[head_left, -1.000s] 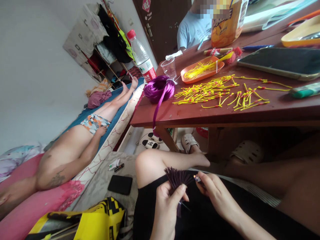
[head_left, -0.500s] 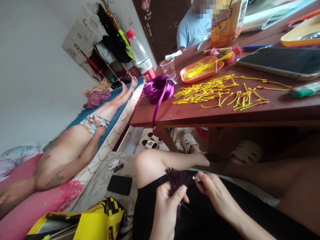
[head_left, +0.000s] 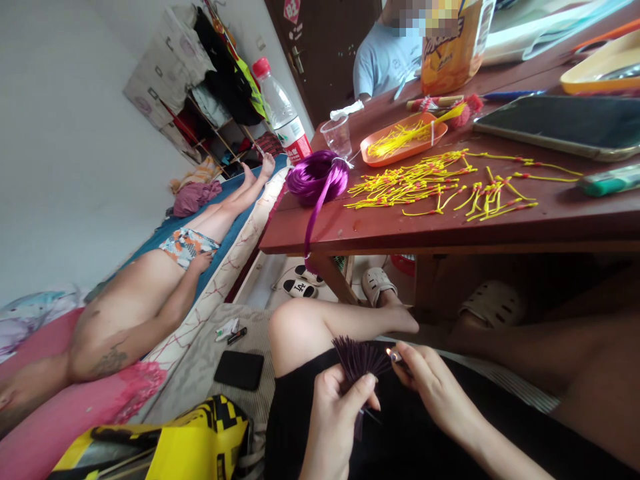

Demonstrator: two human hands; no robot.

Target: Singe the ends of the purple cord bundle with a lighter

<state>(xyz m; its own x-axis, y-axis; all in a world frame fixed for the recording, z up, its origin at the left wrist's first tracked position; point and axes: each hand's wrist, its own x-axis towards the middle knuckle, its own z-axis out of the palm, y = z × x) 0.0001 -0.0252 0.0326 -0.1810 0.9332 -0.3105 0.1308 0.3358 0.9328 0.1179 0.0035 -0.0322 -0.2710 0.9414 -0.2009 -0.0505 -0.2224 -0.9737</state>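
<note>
Between the thumb and fingers of my left hand [head_left: 340,400] is a bundle of dark purple cords [head_left: 356,357], its ends fanned out above the grip. A short part of the bundle pokes out below the hand. My right hand [head_left: 423,373] is closed around a lighter [head_left: 395,356], mostly hidden by the fingers. A small flame [head_left: 389,351] burns at its tip, right beside the fanned cord ends. Both hands are over my lap, in front of the table.
On the red-brown table [head_left: 380,230] lie yellow knotted cords [head_left: 415,180], a purple cord coil [head_left: 317,177], an orange tray [head_left: 400,157] and a phone [head_left: 565,123]. A bottle [head_left: 285,110] stands behind. One person lies on a bed at left; another sits across the table.
The cord bundle has shifted slightly to the right and down, its ends spread nearer the flame. The flame looks a little larger. Both hands keep their grips.
</note>
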